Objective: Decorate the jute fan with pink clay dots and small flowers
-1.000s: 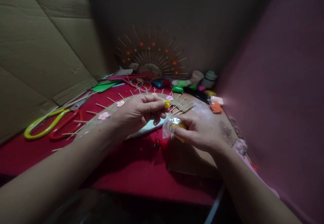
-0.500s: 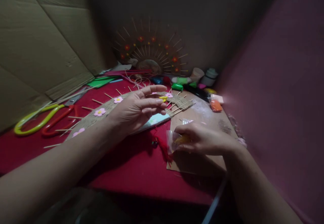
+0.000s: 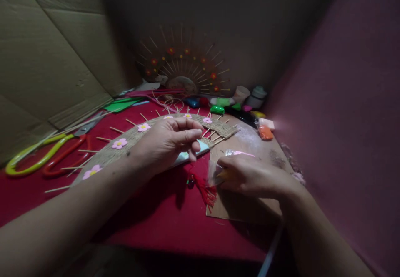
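My left hand (image 3: 175,141) is closed in a pinch above the twine-wrapped fan frame (image 3: 106,155), thumb pressed against the curled fingers. The small bit of yellow clay seen earlier at its fingertips is now hidden by them. Pink clay flowers (image 3: 119,144) with yellow centres sit along the frame, and thin sticks poke out of its outer edge. My right hand (image 3: 246,176) is wrapped round a clear plastic packet (image 3: 213,172) with yellow clay in it, over the brown board (image 3: 237,208). A red tassel (image 3: 206,191) lies between the hands.
Large scissors (image 3: 46,154) with yellow and red handles lie at the left beside a cardboard wall (image 3: 46,51). Behind stand a flowered stick fan (image 3: 184,68), a cup (image 3: 241,94) and a jar (image 3: 258,97). Clay packets, one green (image 3: 217,109) and one orange (image 3: 265,132), lie nearby.
My left fingers have curled in and closed, and the yellow bit has gone out of sight behind them. My right hand still grips the packet. The view has shifted slightly.
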